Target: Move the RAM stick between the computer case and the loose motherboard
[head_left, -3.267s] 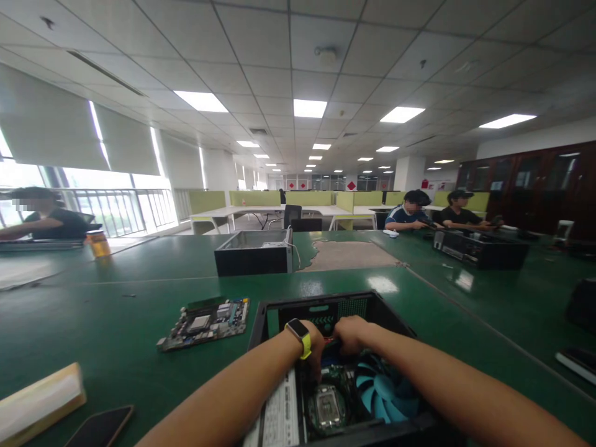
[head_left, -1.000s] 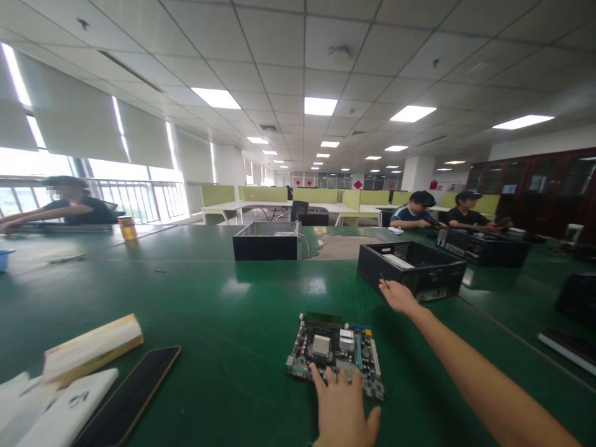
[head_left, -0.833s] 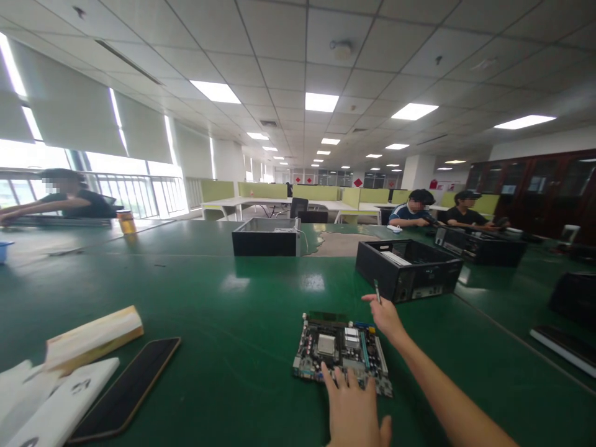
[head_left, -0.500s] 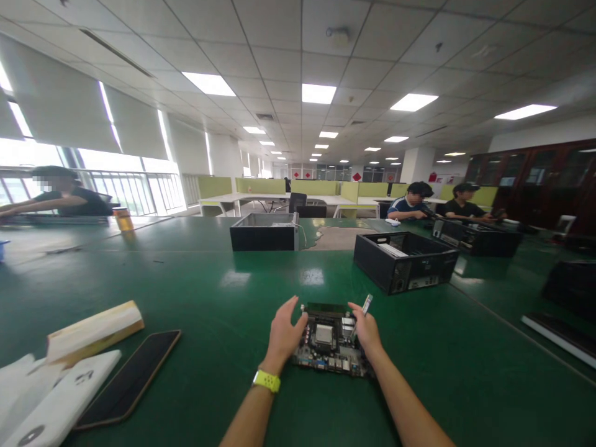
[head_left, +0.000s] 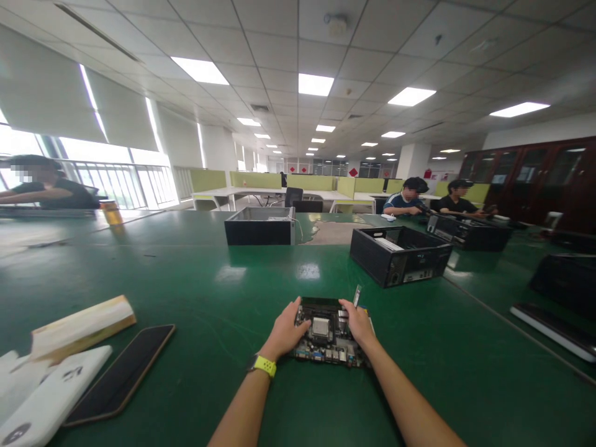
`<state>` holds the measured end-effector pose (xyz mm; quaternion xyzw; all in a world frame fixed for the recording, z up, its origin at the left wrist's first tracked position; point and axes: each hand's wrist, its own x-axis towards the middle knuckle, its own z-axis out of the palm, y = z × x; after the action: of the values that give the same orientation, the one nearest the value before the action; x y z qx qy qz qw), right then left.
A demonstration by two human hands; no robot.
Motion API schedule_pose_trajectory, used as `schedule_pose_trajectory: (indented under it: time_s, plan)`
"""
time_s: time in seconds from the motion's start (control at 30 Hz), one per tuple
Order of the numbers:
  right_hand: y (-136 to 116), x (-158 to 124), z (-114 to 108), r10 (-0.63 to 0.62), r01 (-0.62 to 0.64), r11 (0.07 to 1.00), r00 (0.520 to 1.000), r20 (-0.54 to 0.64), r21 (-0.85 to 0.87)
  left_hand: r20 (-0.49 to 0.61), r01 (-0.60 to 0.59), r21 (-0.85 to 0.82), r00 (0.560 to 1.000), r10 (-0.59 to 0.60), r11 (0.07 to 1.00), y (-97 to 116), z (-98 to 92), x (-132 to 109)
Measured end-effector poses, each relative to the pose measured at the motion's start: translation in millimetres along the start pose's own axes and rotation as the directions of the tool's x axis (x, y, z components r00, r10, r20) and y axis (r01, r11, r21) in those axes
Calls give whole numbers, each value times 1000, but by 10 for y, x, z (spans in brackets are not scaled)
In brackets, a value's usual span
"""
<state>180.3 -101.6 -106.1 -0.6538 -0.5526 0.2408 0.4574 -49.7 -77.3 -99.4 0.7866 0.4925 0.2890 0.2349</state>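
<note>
A motherboard (head_left: 339,347) lies on the green tabletop in front of me, with a pale square processor (head_left: 321,327) in its socket. Along its far edge runs a dark memory module (head_left: 321,302). My left hand (head_left: 285,329), with a yellow-banded watch on its wrist, grips the board's left side, index finger at the far corner and thumb towards the processor. My right hand (head_left: 359,324) is on the right side, its index fingertip at the module's right end. From that hand sticks up a thin, light-coloured stick (head_left: 357,295); its lower part is hidden.
Two open black computer cases (head_left: 261,231) (head_left: 403,257) stand farther back, with another (head_left: 468,233) behind on the right. A dark phone (head_left: 123,372), a white phone-like object (head_left: 60,397) and a tissue pack (head_left: 84,326) lie at left. Several people sit around the tables.
My left hand has closed in on the motherboard's left side. My right fingers have moved in to the memory module's end, the stick still in that hand. The whole view has shifted slightly.
</note>
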Motion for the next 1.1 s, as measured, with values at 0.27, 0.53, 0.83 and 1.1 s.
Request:
schedule_pose_trajectory:
  time_s: [0.27, 0.53, 0.83, 1.1]
  plan:
    - [-141, -87, -32, 10, -11, 999, 1000, -11, -34, 42, -48, -15, 998, 49, 999, 3, 11, 4]
    - [-136, -88, -17, -17, 17, 999, 1000, -20, -31, 85, -24, 18, 996, 23, 1000, 33, -20, -8]
    - [-120, -80, -27, -20, 19, 999, 1000, -22, -38, 4, -67, -52, 998, 67, 996, -8, 8, 4]
    - [-156, -101, -18, -16, 15, 999, 1000, -22, -28, 14, -100, -57, 995, 101, 993, -40, 24, 18]
